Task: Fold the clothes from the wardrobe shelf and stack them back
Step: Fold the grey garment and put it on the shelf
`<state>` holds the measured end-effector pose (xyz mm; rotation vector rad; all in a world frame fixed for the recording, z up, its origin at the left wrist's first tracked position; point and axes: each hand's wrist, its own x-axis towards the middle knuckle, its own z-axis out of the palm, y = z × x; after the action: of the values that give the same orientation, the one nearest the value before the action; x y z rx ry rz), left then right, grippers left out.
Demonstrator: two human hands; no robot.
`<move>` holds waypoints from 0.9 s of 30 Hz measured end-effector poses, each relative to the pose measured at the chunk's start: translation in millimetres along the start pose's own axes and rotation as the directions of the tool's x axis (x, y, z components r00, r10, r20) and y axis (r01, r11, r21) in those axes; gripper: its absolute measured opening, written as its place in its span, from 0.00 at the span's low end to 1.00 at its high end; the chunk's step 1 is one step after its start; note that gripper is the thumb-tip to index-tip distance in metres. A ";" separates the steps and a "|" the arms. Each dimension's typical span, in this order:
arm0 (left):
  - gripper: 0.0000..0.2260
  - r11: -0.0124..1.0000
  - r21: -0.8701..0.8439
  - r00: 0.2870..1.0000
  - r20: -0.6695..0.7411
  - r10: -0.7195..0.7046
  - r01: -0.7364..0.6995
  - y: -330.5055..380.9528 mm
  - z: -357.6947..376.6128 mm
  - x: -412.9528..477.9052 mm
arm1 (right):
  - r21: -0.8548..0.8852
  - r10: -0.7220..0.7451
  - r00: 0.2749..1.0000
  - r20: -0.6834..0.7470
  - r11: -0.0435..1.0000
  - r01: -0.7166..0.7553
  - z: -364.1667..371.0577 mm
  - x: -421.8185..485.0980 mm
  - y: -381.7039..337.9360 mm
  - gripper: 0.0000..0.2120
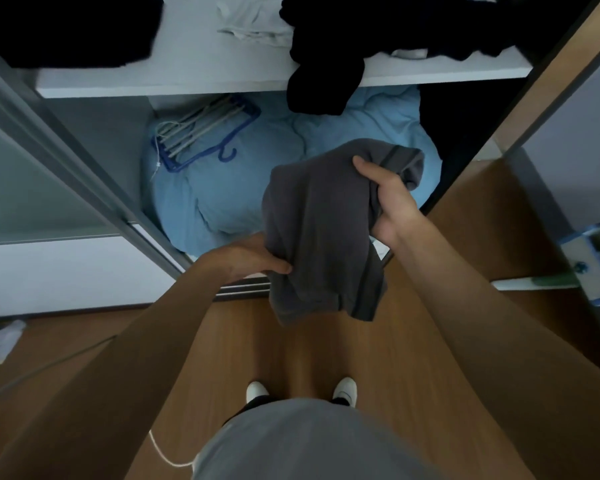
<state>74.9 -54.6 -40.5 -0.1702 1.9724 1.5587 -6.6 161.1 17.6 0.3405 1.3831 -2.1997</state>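
White scraps (2, 341) are lying on the wooden floor (326, 358) at far left. Folded black clothes (70, 29) are sitting on the white wardrobe shelf (194, 81). Below it, a blue hanger (205, 133) is resting on blue bedding (222, 195). The left hand (257, 258) is pinching the grey garment (319, 237), which is hanging above the floor, and the right hand (385, 199) is gripping its bunched top. A black heap (395, 26) is spilling over the shelf edge.

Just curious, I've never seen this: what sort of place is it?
Likely a bedroom at home, facing an open wardrobe: a white shelf holds dark clothes, blue bedding and a hanger lie below it, and the left hand and right hand hold a grey garment.
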 end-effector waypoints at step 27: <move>0.10 0.634 -0.578 0.743 -0.670 -0.008 -0.514 37.7 1.6 15.4 | 0.354 0.655 0.674 -0.340 0.754 -0.554 40.4 10.6 67.3 0.32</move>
<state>46.0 -37.8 -17.2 -0.8622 1.6831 2.7530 23.6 98.7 -20.6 1.2740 0.9991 -1.7388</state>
